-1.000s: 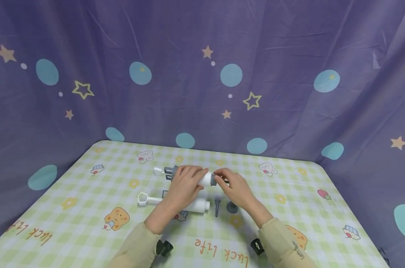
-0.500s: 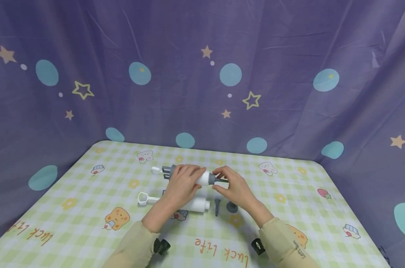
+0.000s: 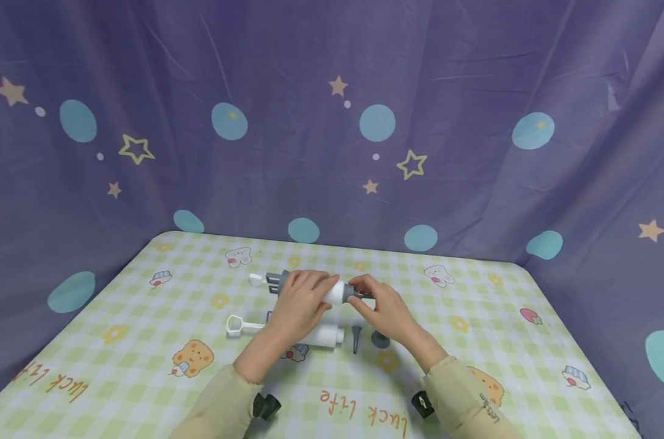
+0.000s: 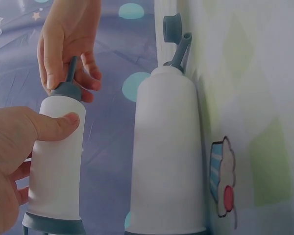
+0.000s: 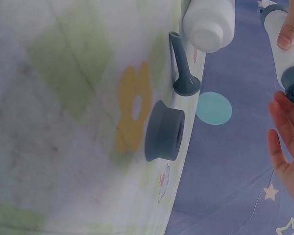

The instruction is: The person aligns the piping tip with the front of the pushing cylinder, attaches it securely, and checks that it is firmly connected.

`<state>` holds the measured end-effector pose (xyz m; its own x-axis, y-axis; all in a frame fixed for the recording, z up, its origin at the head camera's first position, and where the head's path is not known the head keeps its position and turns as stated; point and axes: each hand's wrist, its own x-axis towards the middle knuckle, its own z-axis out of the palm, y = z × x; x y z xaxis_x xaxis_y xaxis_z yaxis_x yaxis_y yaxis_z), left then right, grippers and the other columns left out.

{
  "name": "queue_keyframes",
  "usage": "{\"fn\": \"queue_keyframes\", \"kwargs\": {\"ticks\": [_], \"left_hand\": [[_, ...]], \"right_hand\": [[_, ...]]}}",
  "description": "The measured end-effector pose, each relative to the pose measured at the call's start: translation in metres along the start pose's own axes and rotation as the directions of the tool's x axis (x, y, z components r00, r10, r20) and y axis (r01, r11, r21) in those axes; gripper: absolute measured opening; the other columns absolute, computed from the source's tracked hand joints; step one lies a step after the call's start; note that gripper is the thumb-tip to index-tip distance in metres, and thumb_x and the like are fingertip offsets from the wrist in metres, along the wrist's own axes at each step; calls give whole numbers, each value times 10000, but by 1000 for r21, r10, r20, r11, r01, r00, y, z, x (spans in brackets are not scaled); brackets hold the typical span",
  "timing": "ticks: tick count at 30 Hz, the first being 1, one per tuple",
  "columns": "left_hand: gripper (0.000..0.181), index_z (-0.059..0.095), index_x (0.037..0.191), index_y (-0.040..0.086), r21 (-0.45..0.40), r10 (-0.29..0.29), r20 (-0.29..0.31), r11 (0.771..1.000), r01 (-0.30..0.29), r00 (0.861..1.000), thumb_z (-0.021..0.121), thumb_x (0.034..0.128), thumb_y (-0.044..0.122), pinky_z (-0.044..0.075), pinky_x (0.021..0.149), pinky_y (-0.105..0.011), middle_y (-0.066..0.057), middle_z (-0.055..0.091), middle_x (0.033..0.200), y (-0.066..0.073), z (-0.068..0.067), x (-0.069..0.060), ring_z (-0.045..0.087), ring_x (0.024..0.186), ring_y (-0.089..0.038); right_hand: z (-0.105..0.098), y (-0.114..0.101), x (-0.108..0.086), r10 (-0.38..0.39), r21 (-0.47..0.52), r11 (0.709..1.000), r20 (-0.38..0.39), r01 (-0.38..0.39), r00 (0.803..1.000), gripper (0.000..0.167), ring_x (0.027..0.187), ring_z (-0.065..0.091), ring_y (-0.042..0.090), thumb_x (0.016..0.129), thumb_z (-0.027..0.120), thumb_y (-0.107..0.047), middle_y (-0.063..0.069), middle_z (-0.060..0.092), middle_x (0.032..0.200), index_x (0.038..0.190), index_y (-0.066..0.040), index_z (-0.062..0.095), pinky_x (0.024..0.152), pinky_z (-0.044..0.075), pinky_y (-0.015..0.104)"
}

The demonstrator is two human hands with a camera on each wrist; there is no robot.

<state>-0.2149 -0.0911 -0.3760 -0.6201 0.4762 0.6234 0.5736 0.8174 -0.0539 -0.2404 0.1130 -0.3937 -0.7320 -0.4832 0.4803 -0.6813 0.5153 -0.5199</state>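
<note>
My left hand (image 3: pixel 301 305) grips the white barrel of an icing syringe (image 4: pixel 59 166), raised above the table, its thumb across the barrel. At its left end are a grey collar with finger loops and a white plunger handle (image 3: pixel 256 280). On the right end sits a grey cap (image 4: pixel 66 90) with a thin spout. My right hand (image 3: pixel 383 308) pinches this cap between thumb and fingers; the other fingers curl loosely about the spout. A second white syringe (image 3: pixel 326 335) lies below on the table, partly hidden by my left forearm.
Right of the lying syringe, a loose grey nozzle (image 3: pixel 356 338) and a flared grey ring-like piece (image 3: pixel 380 339) rest on the checked tablecloth (image 3: pixel 145 329). A purple curtain (image 3: pixel 310 152) with stars and dots hangs behind the table.
Half a second ago my right fingers were spread wider, off the cap, with the spout in plain sight. Now they close on the cap again. The left hand has barely shifted.
</note>
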Motion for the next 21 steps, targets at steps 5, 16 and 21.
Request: {"fn": "queue_keyframes", "kwargs": {"ticks": [5,16,21], "left_hand": [[531,597,1191,133,8,17,-11,1000,-17,1000,781,699,213,393,902,-414,-37,611,1088,1,2,-1,549,1030,-215],[534,599,1189,137,9,3,-5,1000,-3,1000,783,693,211,391,905,-413,-36,614,1093,0,2,0,548,1041,-214],[530,600,1184,127,6,-2,3,1000,2,1000,781,692,204,387,910,-417,-43,613,1092,-2,1,1,547,1045,-215]], "right_hand": [[0,1,-2,35,7,999,23,-35,999,247,850,639,116,941,490,-297,-26,661,899,1145,-167,541,822,510,304],[-2,0,-1,40,-27,999,-7,-40,999,322,895,593,93,886,576,-346,-49,612,1040,1151,-164,555,798,504,281],[-2,1,0,-43,-28,999,-42,42,998,392,907,578,90,799,699,-278,-46,573,1083,1137,-136,557,777,509,275]]}}
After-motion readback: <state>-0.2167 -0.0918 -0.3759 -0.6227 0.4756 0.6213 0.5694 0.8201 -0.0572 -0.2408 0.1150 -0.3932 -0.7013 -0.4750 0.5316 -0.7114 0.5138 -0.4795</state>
